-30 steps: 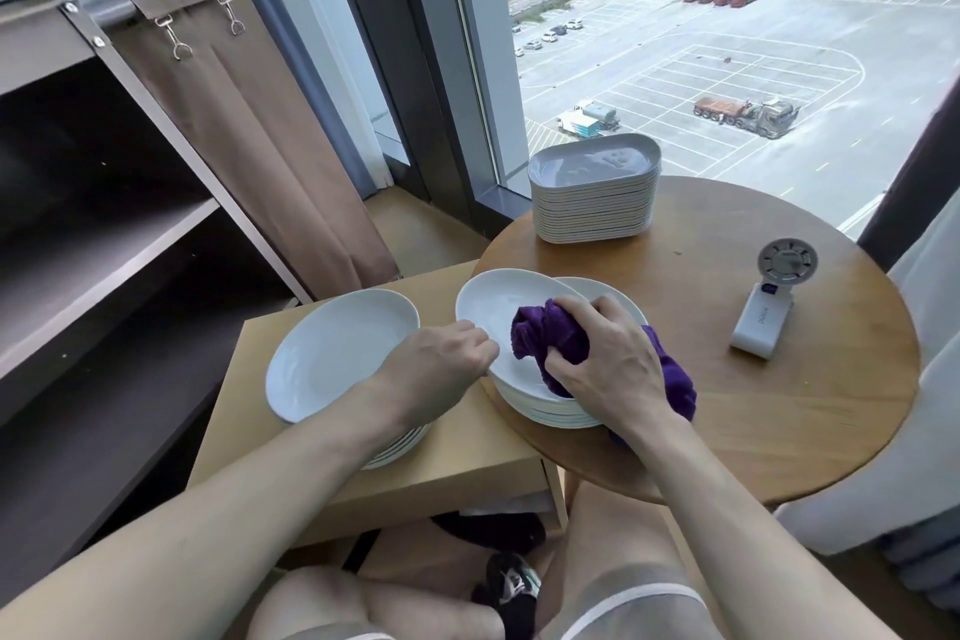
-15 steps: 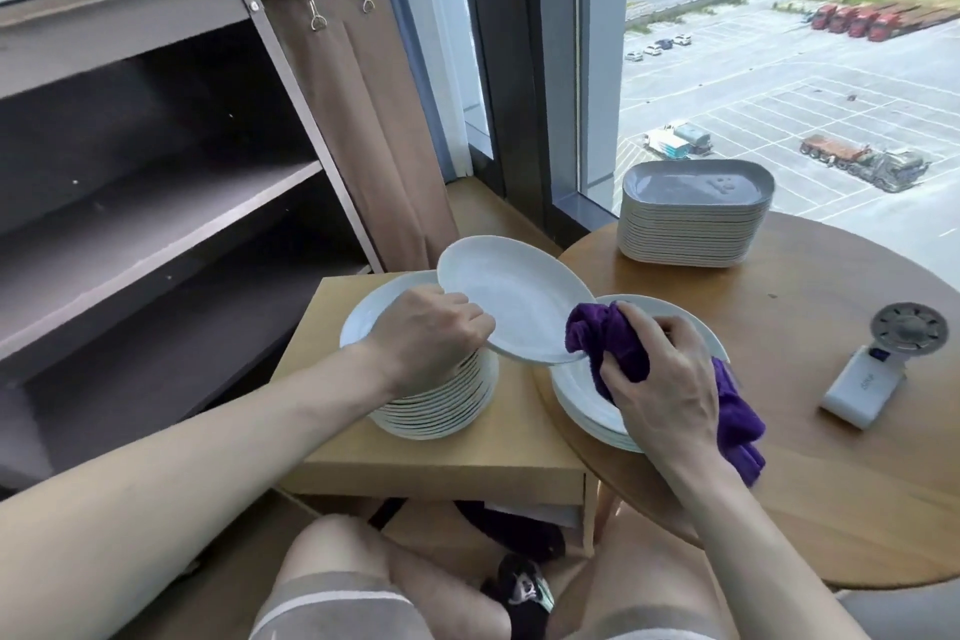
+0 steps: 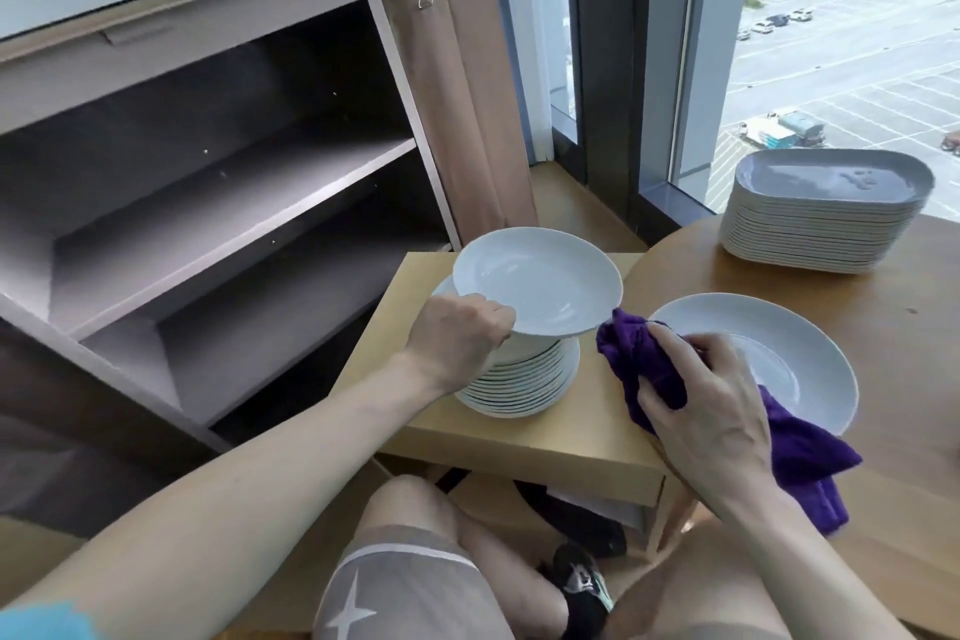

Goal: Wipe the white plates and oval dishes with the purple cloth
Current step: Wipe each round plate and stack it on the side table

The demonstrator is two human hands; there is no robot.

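Well, I saw the left grip [image 3: 460,335] clamped on the near rim of a white plate [image 3: 540,288] above the left stack [image 3: 524,379]; the right grip [image 3: 711,411] clutched the purple cloth [image 3: 639,359] (bunched) just beside it.

Between the left fingers [image 3: 493,320] and the right fingers [image 3: 719,346], the lifted plate [image 3: 540,286] reaches as far as the cloth [image 3: 639,364], closing that gap. A plate stack [image 3: 524,387] stands just below the left fingers. Beyond the right fingers lie a second plate [image 3: 789,327], bare surface [image 3: 888,327], then a dish stack [image 3: 821,229].
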